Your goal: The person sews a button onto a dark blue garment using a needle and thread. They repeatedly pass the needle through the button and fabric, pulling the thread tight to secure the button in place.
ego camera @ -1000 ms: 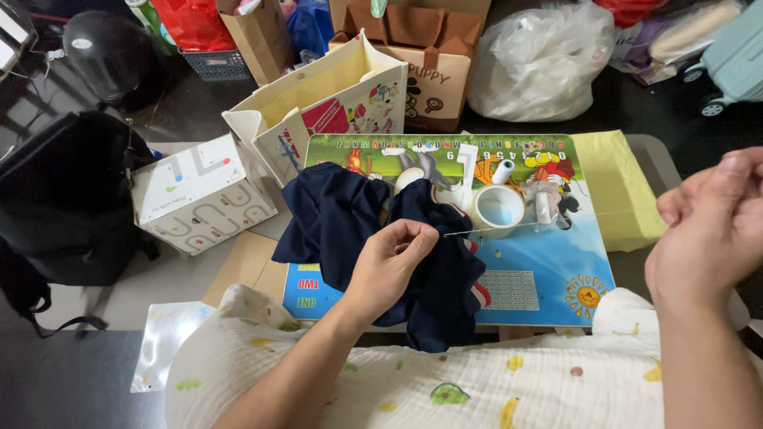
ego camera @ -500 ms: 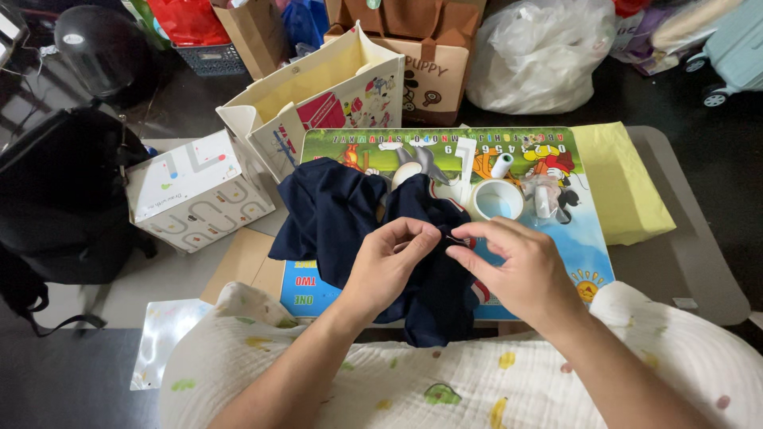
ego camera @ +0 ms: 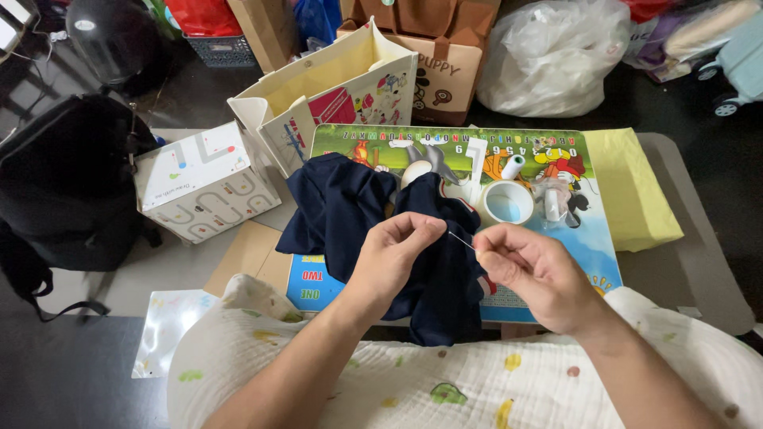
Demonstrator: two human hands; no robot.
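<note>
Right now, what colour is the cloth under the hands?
Dark navy blue cloth, seen best in the head view.

Beyond the navy garment, a tape roll and thread spool are blocking the way; the yellow cloth is lying open on the right.

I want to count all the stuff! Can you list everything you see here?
navy cloth: 1, dark blue, bunched on the mat, pinched by the left hand
needle: 1, thin and silvery, between both hands
cartoon mat: 1, colourful, on the table
tape roll: 1, white, on the mat
thread spool: 1, white, behind the tape roll
yellow sheet: 1, right of the mat
patterned box: 1, white, left of the mat
paper bags: several, cream and brown, behind the mat
plastic bag: 1, white, at the back
backpack: 1, black, far left
left hand: 1
right hand: 1, fingers pinching the needle
</note>
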